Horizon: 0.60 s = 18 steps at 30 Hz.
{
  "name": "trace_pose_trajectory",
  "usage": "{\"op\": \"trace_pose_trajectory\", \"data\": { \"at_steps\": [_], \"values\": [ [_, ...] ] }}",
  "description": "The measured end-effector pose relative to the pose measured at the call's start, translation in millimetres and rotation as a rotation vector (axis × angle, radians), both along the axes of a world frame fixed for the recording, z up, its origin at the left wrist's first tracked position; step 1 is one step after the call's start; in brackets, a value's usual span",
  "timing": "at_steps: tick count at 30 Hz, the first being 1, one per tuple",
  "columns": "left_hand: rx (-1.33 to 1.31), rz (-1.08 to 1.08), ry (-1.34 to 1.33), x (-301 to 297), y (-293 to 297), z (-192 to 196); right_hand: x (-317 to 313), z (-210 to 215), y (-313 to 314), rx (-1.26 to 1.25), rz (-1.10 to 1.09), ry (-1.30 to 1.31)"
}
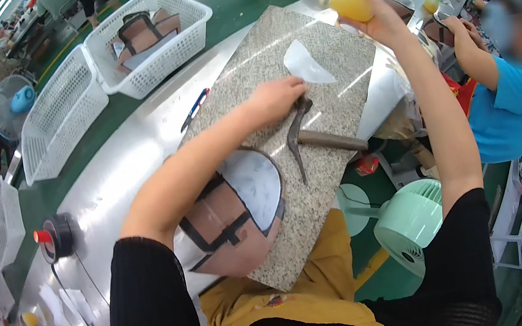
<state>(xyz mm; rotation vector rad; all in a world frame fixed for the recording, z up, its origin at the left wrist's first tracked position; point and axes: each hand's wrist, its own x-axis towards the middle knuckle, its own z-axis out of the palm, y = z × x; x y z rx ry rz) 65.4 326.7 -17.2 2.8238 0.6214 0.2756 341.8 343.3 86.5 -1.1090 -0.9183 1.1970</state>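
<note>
My right hand [382,16] is raised far out to the right and holds a yellow squeeze bottle [348,3] lying almost on its side. My left hand [276,99] rests flat on a speckled granite slab [327,60], fingers next to a small white cut piece [306,64] and touching the head of a hammer [312,136] that lies on the slab. A brown bag piece [229,217] with dark straps and a white round panel lies at the slab's near edge under my left forearm.
White mesh baskets [148,36] stand along a green belt at the back, one holding brown bag parts. A person in a blue shirt [510,112] works at the right. A mint green fan [411,224] stands below the metal bench, a black tape roll [56,237] at left.
</note>
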Motion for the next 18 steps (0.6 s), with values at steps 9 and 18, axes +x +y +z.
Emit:
{"op": "trace_pose_trajectory", "data": {
  "at_steps": [9, 18],
  "values": [
    [-0.003, 0.132, 0.009, -116.1, -72.6, 93.5, -83.3, 43.3, -139.1, 0.105, 0.18, -0.086],
    [0.108, 0.259, 0.114, -199.9, -145.9, 20.6, -223.3, -34.8, -196.6, 0.497, 0.225, -1.169]
  ]
}}
